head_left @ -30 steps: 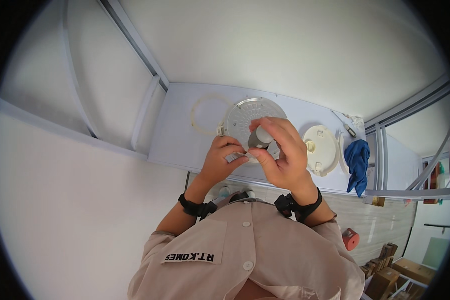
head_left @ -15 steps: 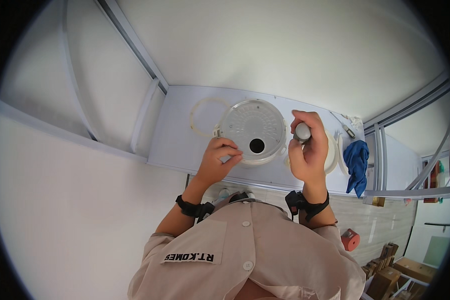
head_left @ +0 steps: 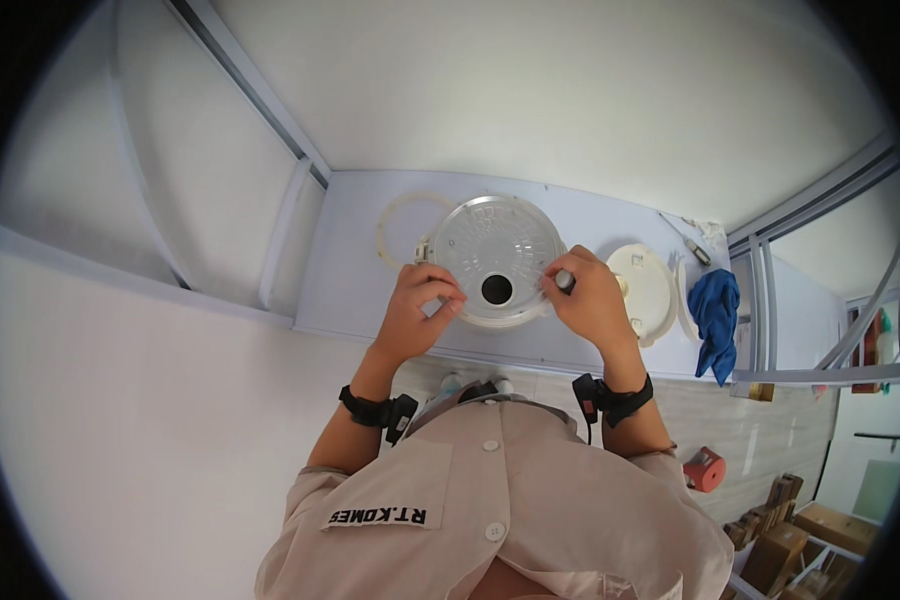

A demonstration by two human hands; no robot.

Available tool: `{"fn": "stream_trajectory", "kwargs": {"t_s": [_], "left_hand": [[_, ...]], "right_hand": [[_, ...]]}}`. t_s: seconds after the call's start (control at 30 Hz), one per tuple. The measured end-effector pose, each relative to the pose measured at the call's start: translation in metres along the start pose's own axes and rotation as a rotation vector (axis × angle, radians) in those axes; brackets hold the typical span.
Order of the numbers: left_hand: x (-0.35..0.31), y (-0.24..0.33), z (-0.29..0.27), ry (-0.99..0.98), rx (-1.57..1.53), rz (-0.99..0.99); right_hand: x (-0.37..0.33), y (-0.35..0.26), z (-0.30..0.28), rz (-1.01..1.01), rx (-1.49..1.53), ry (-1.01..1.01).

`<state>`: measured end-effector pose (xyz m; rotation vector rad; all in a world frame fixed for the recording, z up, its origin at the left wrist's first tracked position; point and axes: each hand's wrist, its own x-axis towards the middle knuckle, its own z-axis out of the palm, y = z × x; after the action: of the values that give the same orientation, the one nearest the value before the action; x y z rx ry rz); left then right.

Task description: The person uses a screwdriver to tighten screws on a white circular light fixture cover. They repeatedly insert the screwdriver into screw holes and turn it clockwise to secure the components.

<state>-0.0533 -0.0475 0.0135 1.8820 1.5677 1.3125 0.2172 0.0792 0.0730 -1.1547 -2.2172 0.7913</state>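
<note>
A round, pale pot lid (head_left: 500, 235) with a shiny, patterned metal inner face lies on the table, its dark round hole toward me. At its near left edge, my left hand (head_left: 415, 312) has thumb and fingers drawn together beside the hole; whatever they pinch is too small to make out. My right hand (head_left: 595, 300) is closed around a grey-ended tool handle (head_left: 565, 280), its fingertips at the lid's right rim. The handle points up, and its lower part is hidden. Right of that hand lies a cream round cover (head_left: 642, 285).
A pale ring (head_left: 382, 232) lies left of the lid on the white table (head_left: 335, 270). At the right are a screwdriver (head_left: 698, 250), a curved white piece (head_left: 684, 305) and a blue cloth (head_left: 715, 315). Metal frame bars and a wall bound the table.
My right hand has moved left with the tool, from beside the lid to its right rim, uncovering more of the cream cover. My left hand has shifted slightly left along with the lid.
</note>
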Motion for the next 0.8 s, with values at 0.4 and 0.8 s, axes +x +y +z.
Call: {"fn": "stream_trajectory", "kwargs": {"t_s": [0.4,0.8], "left_hand": [[0.010,-0.002,0.002,0.142,0.236,0.060],[0.028,0.032,0.012,0.149,0.228,0.184]], "right_hand": [[0.004,-0.001,0.019,-0.012,-0.153,-0.018],[-0.002,-0.012,0.024,0.005,0.202,-0.095]]}}
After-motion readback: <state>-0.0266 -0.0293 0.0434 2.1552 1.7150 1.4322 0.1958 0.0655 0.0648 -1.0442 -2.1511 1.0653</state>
